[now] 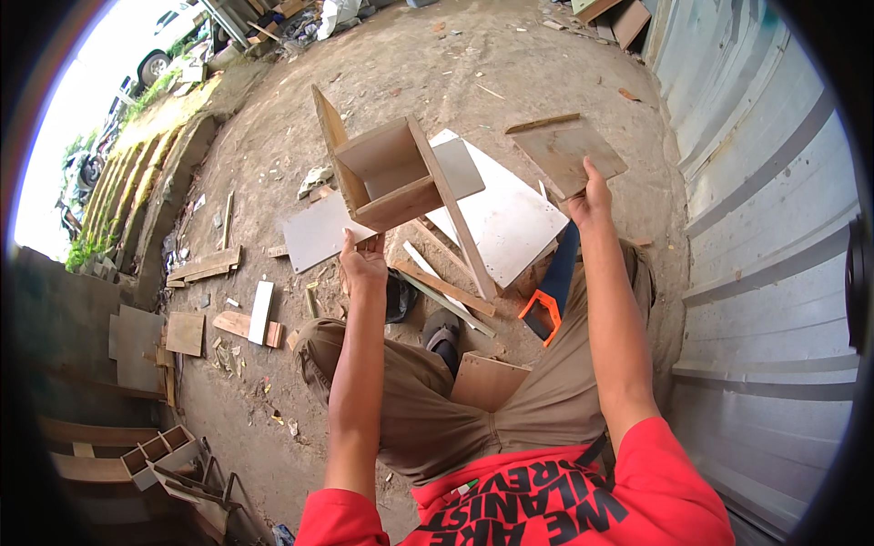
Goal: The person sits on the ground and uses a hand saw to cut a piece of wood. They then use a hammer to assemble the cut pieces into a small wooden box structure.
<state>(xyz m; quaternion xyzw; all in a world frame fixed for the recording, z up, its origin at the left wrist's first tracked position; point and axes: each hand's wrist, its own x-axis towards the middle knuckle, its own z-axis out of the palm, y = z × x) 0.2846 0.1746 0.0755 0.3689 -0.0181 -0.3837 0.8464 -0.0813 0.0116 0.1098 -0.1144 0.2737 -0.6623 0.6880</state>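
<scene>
My left hand (pixel 362 264) gripped the partly built wooden box (pixel 393 175); my right hand (pixel 592 202) held a loose plywood panel (pixel 566 153), not yet fitted; I judged assembly roughly halfway.

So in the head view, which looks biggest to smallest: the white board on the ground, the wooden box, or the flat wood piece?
1. White board
2. Wooden box
3. Flat wood piece
The held pieces sit nearer the camera, so true sizes are unsure.

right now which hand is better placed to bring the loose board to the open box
Right hand: it already holds the loose board raised beside the open box, which the left hand grips from below.
</scene>
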